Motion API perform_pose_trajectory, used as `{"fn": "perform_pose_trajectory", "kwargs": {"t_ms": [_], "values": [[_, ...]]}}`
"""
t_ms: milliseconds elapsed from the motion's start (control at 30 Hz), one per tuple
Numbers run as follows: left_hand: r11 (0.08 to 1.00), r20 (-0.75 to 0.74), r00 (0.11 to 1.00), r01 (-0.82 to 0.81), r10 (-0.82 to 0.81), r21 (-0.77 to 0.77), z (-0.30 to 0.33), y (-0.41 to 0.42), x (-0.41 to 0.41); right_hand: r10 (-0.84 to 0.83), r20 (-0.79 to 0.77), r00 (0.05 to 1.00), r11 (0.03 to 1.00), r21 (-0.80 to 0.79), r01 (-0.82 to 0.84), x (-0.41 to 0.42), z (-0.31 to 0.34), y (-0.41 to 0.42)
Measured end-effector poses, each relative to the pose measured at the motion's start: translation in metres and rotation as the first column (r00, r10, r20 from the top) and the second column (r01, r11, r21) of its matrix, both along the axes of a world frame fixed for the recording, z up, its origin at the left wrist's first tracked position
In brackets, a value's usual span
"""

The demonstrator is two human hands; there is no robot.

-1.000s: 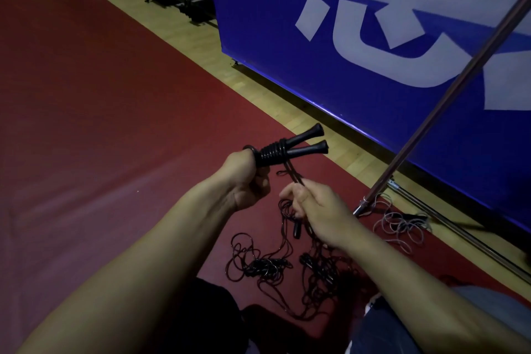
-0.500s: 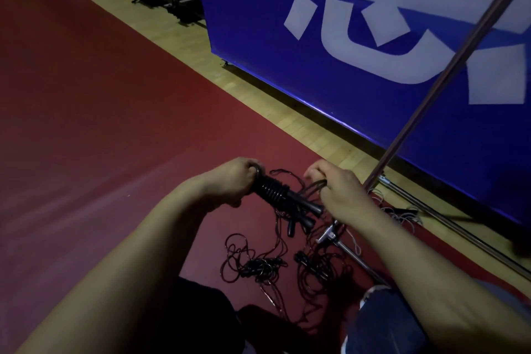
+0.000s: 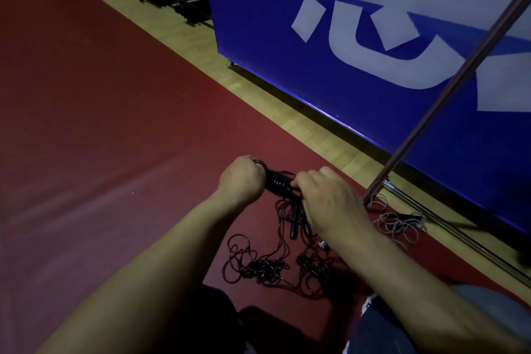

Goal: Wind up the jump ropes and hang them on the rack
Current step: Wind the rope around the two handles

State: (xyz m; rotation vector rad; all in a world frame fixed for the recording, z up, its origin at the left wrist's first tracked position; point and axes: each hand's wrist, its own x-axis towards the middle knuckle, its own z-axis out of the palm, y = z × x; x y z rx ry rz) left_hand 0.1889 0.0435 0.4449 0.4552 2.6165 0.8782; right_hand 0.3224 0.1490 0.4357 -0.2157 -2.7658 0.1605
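Down by the knees, a tangled pile of thin black jump ropes point(image 3: 275, 264) is lying loose on the red floor. Just above, the left hand point(image 3: 241, 178) is gripping black ribbed handles point(image 3: 277, 182) while the right hand point(image 3: 324, 201) is pinching cord onto them. Farther off, a pale rope point(image 3: 396, 218) is waiting by the metal rack pole point(image 3: 448, 89); nothing's hanging yet. No containers around.

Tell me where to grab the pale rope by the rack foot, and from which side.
Pinch the pale rope at its dark handle on the far right of the heap, coming from above; the handle looks rigid, while the thin loops lie tangled and flat on the floor.
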Motion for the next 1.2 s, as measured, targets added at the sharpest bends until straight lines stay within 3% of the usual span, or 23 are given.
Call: {"fn": "perform_pose_trajectory", "kwargs": {"t_ms": [100,200,233,333,400,433,467,500,567,600,633,767,933,1000,1133,1200], "values": [[0.960,0.064,0.986,-0.164,0.153,0.229,-0.002,0.001,0.000,-0.070,0.000,0.998,0.953,-0.294,0.067,0.002,-0.005,-0.016],[0.880,0.183,0.958,-0.275,0.219,0.386,0.000,0.004,0.002,-0.199,-0.006,0.980,0.774,-0.615,0.154,-0.002,-0.012,-0.018],[0.858,0.212,0.951,-0.295,0.224,0.421,0.002,0.005,0.003,-0.258,0.049,0.965,0.644,-0.736,0.209,-0.004,-0.014,-0.017],[0.808,0.247,0.940,-0.330,0.234,0.488,0.005,0.007,0.005,-0.245,0.308,0.919,0.077,-0.939,0.335,-0.003,-0.018,-0.021],[0.801,0.255,0.936,-0.340,0.241,0.493,0.006,0.008,0.007,-0.155,0.331,0.931,-0.135,-0.940,0.312,-0.003,-0.015,-0.023],[0.789,0.274,0.930,-0.356,0.246,0.500,0.007,0.008,0.008,-0.144,0.295,0.944,-0.169,-0.948,0.271,-0.003,-0.014,-0.023],[0.769,0.311,0.916,-0.387,0.254,0.509,0.007,0.009,0.009,-0.166,0.241,0.956,-0.164,-0.963,0.214,-0.004,-0.012,-0.022],[0.744,0.361,0.894,-0.428,0.265,0.514,0.008,0.009,0.009,-0.216,0.176,0.960,-0.075,-0.984,0.163,-0.005,-0.011,-0.020],[0.693,0.474,0.834,-0.520,0.283,0.499,0.010,0.011,0.010,-0.304,0.045,0.951,0.285,-0.949,0.136,-0.006,-0.011,-0.015],[0.667,0.528,0.798,-0.565,0.291,0.485,0.011,0.011,0.010,-0.315,-0.014,0.949,0.419,-0.899,0.126,-0.005,-0.011,-0.015],[0.641,0.576,0.762,-0.606,0.296,0.472,0.012,0.011,0.010,-0.304,-0.055,0.951,0.470,-0.877,0.099,-0.004,-0.012,-0.016],[0.612,0.647,0.710,-0.651,0.280,0.449,0.011,0.008,0.007,-0.294,-0.001,0.956,0.432,-0.892,0.132,-0.003,-0.011,-0.015],[0.638,0.672,0.705,-0.629,0.227,0.443,0.013,0.008,0.011,-0.263,-0.056,0.963,0.615,-0.779,0.123,-0.003,-0.012,-0.002],[0.634,0.686,0.695,-0.635,0.217,0.442,0.016,0.008,0.012,-0.255,-0.065,0.965,0.642,-0.758,0.118,-0.001,-0.009,-0.004],[0.605,0.713,0.669,-0.661,0.208,0.444,0.017,0.009,0.017,-0.273,-0.053,0.961,0.466,-0.881,0.083,-0.004,-0.006,-0.013],[0.598,0.706,0.673,-0.665,0.221,0.447,0.017,0.009,0.019,-0.301,-0.060,0.952,0.437,-0.896,0.082,-0.006,-0.007,-0.012]]}}
